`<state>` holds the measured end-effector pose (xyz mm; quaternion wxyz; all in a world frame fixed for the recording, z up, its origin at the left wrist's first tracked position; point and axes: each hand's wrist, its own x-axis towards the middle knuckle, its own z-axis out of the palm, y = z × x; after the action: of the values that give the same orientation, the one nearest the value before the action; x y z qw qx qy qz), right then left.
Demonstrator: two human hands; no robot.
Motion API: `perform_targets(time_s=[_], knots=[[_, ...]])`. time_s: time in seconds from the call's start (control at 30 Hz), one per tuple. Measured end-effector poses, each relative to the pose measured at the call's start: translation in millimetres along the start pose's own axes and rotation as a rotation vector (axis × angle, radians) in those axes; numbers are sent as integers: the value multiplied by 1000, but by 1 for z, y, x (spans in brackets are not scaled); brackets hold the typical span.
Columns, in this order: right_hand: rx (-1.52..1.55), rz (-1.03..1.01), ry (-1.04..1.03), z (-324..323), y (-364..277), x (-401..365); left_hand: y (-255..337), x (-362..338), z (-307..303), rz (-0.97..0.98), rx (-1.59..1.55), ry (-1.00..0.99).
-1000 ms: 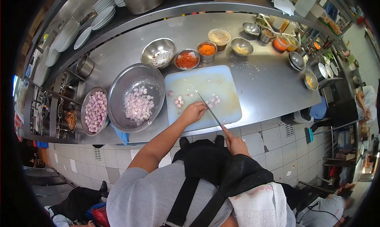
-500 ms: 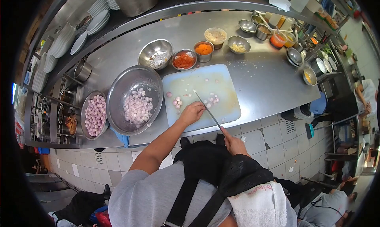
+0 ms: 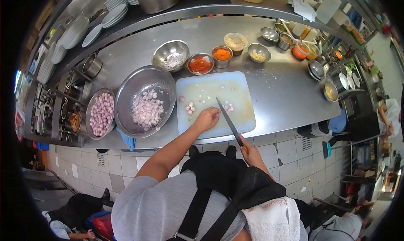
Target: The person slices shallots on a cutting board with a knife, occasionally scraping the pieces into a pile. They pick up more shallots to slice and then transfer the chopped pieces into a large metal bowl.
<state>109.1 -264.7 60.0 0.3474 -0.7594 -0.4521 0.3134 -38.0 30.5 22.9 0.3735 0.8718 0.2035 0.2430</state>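
Note:
My right hand (image 3: 251,153) grips the handle of a kitchen knife (image 3: 228,121), its blade pointing away from me over the white cutting board (image 3: 246,87). Left of the blade, my left hand (image 3: 205,120) is closed, with what looks like a small shallot (image 3: 217,115) at its fingertips. Several peeled shallots (image 3: 190,107) lie on the board beyond that hand. Cut pieces (image 3: 228,107) rest right of the blade. A large steel bowl (image 3: 123,96) left of the board holds chopped shallots (image 3: 147,109).
An oval bowl (image 3: 91,125) of whole shallots (image 3: 102,114) stands far left. Behind the board are a bowl of red strips (image 3: 200,64), a tin of orange food (image 3: 221,54) and a lidded tub (image 3: 235,41). A shelf (image 3: 202,11) with plates and pots runs along the back.
The knife blade has turned so its broad side shows and has moved slightly right, apart from the left hand. My left hand has drawn back a little from the blade. The view has shifted slightly.

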Motion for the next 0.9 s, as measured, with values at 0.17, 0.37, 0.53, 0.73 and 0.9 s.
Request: perform_targets(time_s=[0.17,0.37,0.53,0.73,0.9], knots=[[-112,36,-5,4,-7,-8,7,1,1,-287,-24,26],[-221,39,10,16,9,-18,0,-15,-23,-116,-50,35],[-279,47,-15,15,2,-13,-10,-5,-19,130,32,-92],[-399,83,-62,5,-27,-12,-16,2,-12,132,80,-159],[-471,36,-35,10,-24,-16,-18,9,-17,110,136,-242]])
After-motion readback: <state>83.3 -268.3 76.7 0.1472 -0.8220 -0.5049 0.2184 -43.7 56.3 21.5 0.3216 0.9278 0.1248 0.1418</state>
